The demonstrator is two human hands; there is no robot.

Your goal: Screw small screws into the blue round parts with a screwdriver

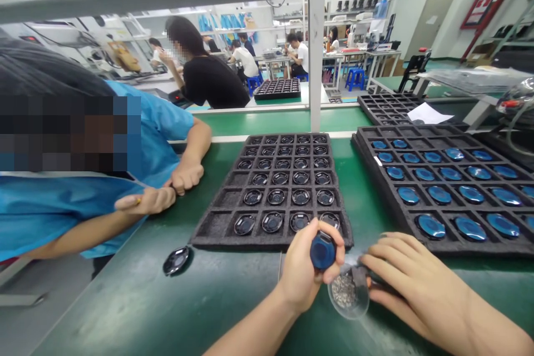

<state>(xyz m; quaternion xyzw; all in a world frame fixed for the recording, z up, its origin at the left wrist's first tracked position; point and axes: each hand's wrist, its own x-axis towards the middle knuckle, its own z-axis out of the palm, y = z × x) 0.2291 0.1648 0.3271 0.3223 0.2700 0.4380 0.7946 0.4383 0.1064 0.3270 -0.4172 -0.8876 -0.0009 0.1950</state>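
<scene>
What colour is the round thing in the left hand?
The round thing is dark blue; the head view shows it best.

Left hand [298,272] and right hand [411,278], both bare, on my feed
I see slim fingers [392,255], plus a left forearm [256,322] and right forearm [479,308], uncovered as far as my view reaches.

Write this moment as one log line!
left hand: holds blue round part; right hand: beside clear cup; cup: small silvery pieces inside
</scene>
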